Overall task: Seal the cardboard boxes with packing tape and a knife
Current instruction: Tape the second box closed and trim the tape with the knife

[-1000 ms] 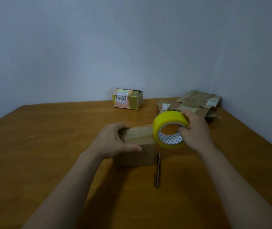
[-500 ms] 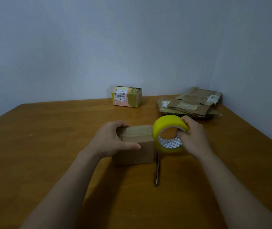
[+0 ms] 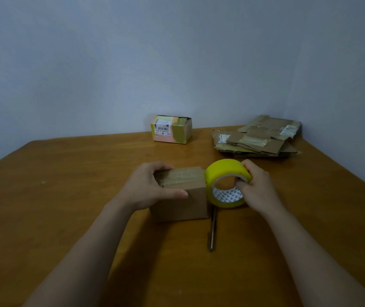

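Head view: yellow tape roll (image 3: 227,170) is being held on edge, right against the right end of the brown box (image 3: 183,201), hole facing the person. The right hand (image 3: 260,192) is pinching the roll, its grip hooking inside the ring. The left hand (image 3: 149,187) is clamping the box's left end. The box's long side is running left to right, so the tape is probably needing a pull leftward over the top. The thin knife (image 3: 212,231) is lying just right of the box on the wooden worktop (image 3: 66,196). Cardboard is looking dull, the roll smooth and shiny.
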